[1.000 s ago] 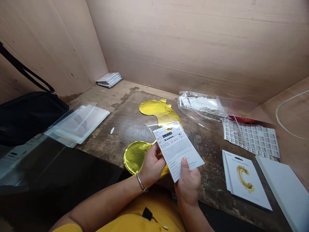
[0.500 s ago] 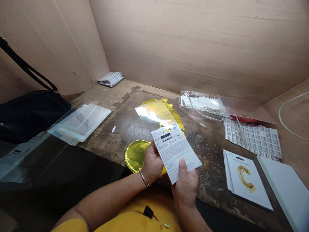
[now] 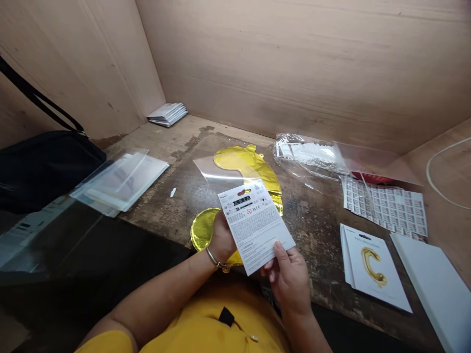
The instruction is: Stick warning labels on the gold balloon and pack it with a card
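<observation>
A white printed card [image 3: 255, 225] with a hang hole is held tilted over the table's near edge, its text side toward me. My right hand [image 3: 292, 279] pinches its lower right corner, thumb on top. Behind the card's left edge is my left hand [image 3: 222, 240], closed on it with the fingertips hidden. From the card's top a clear plastic sleeve flap [image 3: 221, 171] sticks out. Beneath lies a flat gold foil balloon [image 3: 270, 181], curved like a C, partly covered by the card and my left hand.
To the right lie cards picturing a gold C [image 3: 375, 269], a white stack [image 3: 437, 289], sticker sheets [image 3: 386, 206] and a clear bag of white pieces [image 3: 309, 154]. Clear sleeves [image 3: 125, 181] lie left, near a black bag [image 3: 47, 169]. Folded cards [image 3: 168, 113] sit in the back corner.
The card has shifted slightly left and turned a little. The clear flap has swung left with it, uncovering more of the gold balloon. My right hand's thumb has moved toward the card's corner.
</observation>
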A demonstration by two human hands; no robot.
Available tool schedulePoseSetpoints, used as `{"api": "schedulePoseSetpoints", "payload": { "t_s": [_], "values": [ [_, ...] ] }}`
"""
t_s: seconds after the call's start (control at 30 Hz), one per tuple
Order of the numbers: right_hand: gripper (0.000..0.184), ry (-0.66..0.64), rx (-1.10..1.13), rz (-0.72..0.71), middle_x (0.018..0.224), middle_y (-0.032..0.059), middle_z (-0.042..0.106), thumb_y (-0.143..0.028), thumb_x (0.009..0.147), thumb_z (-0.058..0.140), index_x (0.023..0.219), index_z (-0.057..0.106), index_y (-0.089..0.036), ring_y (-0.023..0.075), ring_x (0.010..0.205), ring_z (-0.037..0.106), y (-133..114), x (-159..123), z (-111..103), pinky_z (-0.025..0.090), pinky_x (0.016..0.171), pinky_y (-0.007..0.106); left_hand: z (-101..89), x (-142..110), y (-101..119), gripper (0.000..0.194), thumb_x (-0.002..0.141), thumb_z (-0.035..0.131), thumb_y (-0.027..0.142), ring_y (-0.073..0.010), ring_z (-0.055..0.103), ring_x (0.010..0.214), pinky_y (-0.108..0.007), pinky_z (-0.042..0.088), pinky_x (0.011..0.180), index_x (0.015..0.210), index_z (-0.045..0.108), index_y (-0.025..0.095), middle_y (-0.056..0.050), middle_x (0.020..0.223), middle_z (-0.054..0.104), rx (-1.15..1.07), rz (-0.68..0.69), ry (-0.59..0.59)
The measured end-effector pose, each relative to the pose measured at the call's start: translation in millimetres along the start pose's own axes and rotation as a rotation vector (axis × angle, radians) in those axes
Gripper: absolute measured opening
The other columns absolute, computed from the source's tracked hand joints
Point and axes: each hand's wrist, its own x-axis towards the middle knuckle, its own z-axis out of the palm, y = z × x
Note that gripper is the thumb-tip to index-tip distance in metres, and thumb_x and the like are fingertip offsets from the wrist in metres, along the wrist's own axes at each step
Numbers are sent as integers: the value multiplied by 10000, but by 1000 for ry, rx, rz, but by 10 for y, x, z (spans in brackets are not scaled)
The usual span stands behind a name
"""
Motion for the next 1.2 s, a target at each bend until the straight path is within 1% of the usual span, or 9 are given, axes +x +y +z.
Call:
{"api": "schedulePoseSetpoints", "payload": {
  "t_s": [0.1, 0.17, 0.33, 0.5, 0.67, 0.83, 0.9, 1.03, 1.2],
  "values": [
    [457, -51, -18, 20, 422, -39, 532, -540, 739, 690, 548, 528, -158, 49, 283, 388, -77, 83, 26, 391, 331, 196, 9, -36, -53, 792, 661, 431, 841, -286, 643, 557, -410, 521, 520, 851, 710, 124, -116, 598, 657, -105, -183, -258],
    [470, -41, 3, 10, 403, -47, 511, -546, 724, 698, 526, 516, -161, 51, 281, 390, -100, 126, 90, 405, 334, 200, 37, -62, -110, 762, 644, 438, 852, -243, 592, 453, -349, 462, 421, 705, 695, 138, -103, 513, 603, -105, -197, -300],
    [442, 67, 57, -17, 392, -61, 503, -533, 701, 721, 546, 523, -170, 59, 274, 394, -76, 89, 202, 438, 341, 215, 96, -108, -107, 635, 704, 511, 778, -200, 567, 410, -297, 436, 382, 698, 670, 164, -65, 481, 580, -52, -146, -143],
    [475, 42, 55, 11, 366, -43, 487, -564, 725, 682, 506, 532, -170, 66, 273, 391, -56, 67, 260, 417, 332, 214, 91, -108, -58, 592, 659, 603, 750, -193, 557, 382, -280, 419, 343, 685, 639, 159, -36, 452, 546, -25, -226, -241],
    [501, 55, 49, 45, 377, -32, 508, -598, 646, 724, 489, 529, -164, 61, 267, 371, -47, 150, 242, 399, 331, 223, 74, -187, -165, 322, 712, 757, 462, -132, 539, 389, -243, 430, 379, 726, 630, 166, 7, 502, 575, 130, -5, -38],
    [547, -14, -279, 16, 397, 0, 507, -634, 761, 597, 505, 549, -153, 72, 302, 384, -87, 46, 0, 301, 314, 202, -46, -201, -208, 306, 702, 791, 291, -211, 688, 763, -311, 567, 695, 953, 669, 165, -57, 884, 733, 272, 175, 27],
    [448, -22, -533, -151, 534, 18, 592, -583, 781, 609, 698, 645, -145, 104, 398, 475, -184, -7, -148, 386, 377, 223, -86, -191, -175, 332, 700, 790, 250, -243, 687, 900, -341, 555, 817, 1001, 674, 170, -72, 994, 732, 291, 202, 14],
    [476, 126, -947, -804, 1173, 117, 619, -402, 736, 731, 1164, 635, -218, 232, 948, 619, -390, -14, -399, 530, 812, 389, -118, -227, -70, 396, 697, 784, 231, -289, 663, 1011, -393, 528, 906, 1074, 685, 159, -104, 1095, 712, 316, 152, -76],
    [411, -332, -1129, -1181, 1169, 55, 684, -235, 777, 711, 1176, 650, -315, 249, 1104, 607, -377, 115, -434, 524, 905, 453, -136, -301, -36, 333, 708, 761, 252, -280, 678, 974, -395, 526, 914, 1021, 721, 145, -104, 1054, 727, 392, 117, -153]
  ]
}}
